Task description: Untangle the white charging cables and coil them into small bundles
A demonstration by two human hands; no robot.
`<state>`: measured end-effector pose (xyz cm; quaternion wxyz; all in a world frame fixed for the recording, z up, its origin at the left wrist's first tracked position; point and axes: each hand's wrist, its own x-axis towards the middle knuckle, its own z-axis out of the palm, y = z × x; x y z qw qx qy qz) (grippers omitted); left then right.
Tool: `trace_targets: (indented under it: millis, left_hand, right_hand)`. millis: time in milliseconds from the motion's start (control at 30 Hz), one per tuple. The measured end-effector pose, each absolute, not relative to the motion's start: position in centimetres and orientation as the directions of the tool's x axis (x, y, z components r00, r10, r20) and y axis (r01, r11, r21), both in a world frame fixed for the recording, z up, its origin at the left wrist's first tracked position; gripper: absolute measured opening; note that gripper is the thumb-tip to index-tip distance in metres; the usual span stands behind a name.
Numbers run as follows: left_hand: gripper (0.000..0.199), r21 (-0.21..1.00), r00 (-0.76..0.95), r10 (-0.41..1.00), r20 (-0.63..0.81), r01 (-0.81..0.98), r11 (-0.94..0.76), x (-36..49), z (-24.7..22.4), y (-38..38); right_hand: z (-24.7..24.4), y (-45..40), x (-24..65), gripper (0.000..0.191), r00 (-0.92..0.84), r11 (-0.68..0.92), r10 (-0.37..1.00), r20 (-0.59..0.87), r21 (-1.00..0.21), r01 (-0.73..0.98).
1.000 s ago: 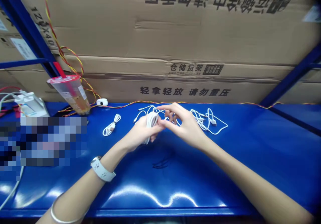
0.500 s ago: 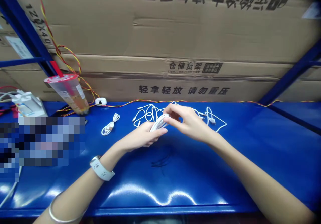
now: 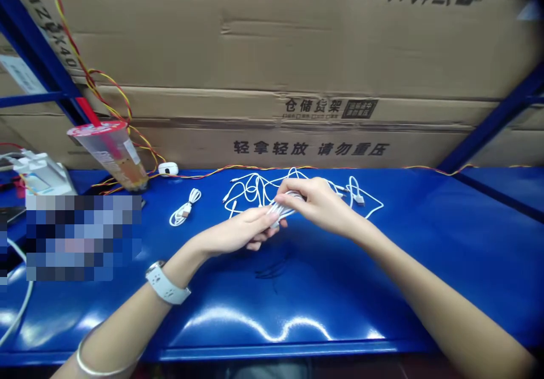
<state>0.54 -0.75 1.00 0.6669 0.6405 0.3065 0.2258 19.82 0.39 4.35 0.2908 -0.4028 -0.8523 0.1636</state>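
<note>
Between my two hands is a coiled white cable [image 3: 284,209], held above the blue shelf [image 3: 340,288]. My left hand [image 3: 250,227] grips the coil from the left and below, its thumb lying on the loops. From the right, my right hand [image 3: 312,200] closes its thumb and fingers on the upper side of the same coil. Behind my hands lies a loose tangle of white cables [image 3: 255,187], partly hidden by them. A bundled white USB cable [image 3: 185,208] with a dark tie rests to the left. Several thin black ties [image 3: 272,268] lie in front of my hands.
A drink cup [image 3: 113,155] with a red straw leans at the back left, beside a white earbud case [image 3: 168,169]. White chargers [image 3: 42,175] stand at the far left. Large cardboard boxes [image 3: 276,56] wall off the back, and blue posts [image 3: 488,118] flank the shelf.
The coil has turned and moved slightly right in my hands. My right thumb and fingers have closed further over it, and my left thumb now lies on the loops. The view has shifted slightly.
</note>
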Motion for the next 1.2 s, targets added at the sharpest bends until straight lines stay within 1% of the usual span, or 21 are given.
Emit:
trace_targets:
  millis: [67,133,200,233,333,400,533,633,767,1000,1100,1200]
  left_hand:
    - [0.035,0.994,0.687,0.719,-0.104,0.061,0.086,0.4,1.1,-0.6]
    - [0.032,0.995,0.617,0.783,-0.08,0.009,0.095,0.2,1.1,-0.3]
    - [0.031,0.994,0.52,0.852,-0.054,-0.057,0.098,0.1,1.2,0.2]
    - [0.03,0.992,0.476,0.879,-0.039,-0.088,0.092,0.0,1.2,0.4]
    - [0.028,0.982,0.388,0.922,-0.002,-0.173,0.075,-0.2,1.5,0.9]
    - [0.026,0.975,0.358,0.934,0.006,-0.211,0.075,-0.2,1.6,1.0]
    - [0.025,0.968,0.331,0.944,-0.003,-0.235,0.086,-0.2,1.6,0.8]
    - [0.026,0.97,0.342,0.94,-0.002,-0.227,0.085,-0.2,1.5,0.8]
    - [0.028,0.977,0.353,0.935,-0.012,-0.196,0.087,-0.1,1.5,0.8]
    - [0.027,0.983,0.35,0.936,-0.025,-0.159,0.086,0.0,1.5,0.7]
    - [0.027,0.985,0.348,0.937,-0.033,-0.15,0.09,0.0,1.5,0.6]
    - [0.028,0.985,0.35,0.936,-0.035,-0.146,0.091,0.0,1.5,0.5]
  right_hand:
    - [4.4,0.5,20.3,0.025,-0.482,0.583,0.81,0.334,-0.547,0.601]
    - [4.5,0.7,20.9,0.031,-0.456,0.519,0.848,0.272,-0.602,0.607]
    - [4.4,0.8,21.6,0.033,-0.512,0.493,0.843,0.168,-0.624,0.607]
    - [4.2,0.8,21.9,0.032,-0.576,0.501,0.812,0.097,-0.623,0.601]
    - [3.5,0.6,22.1,0.024,-0.758,0.549,0.642,-0.118,-0.618,0.562]
    - [2.8,0.4,21.7,0.02,-0.794,0.573,0.581,-0.177,-0.604,0.554]
    - [2.0,0.1,21.0,0.013,-0.785,0.608,0.583,-0.208,-0.529,0.592]
    - [1.9,0.0,20.8,0.007,-0.779,0.611,0.588,-0.218,-0.511,0.604]
    - [2.2,-0.1,20.7,0.008,-0.786,0.635,0.595,-0.17,-0.5,0.589]
    - [3.1,-0.4,20.6,0.006,-0.744,0.627,0.66,-0.107,-0.468,0.623]
    - [3.1,-0.4,20.7,0.007,-0.723,0.603,0.684,-0.092,-0.485,0.633]
    - [3.0,-0.3,20.9,0.009,-0.718,0.561,0.69,-0.094,-0.558,0.612]
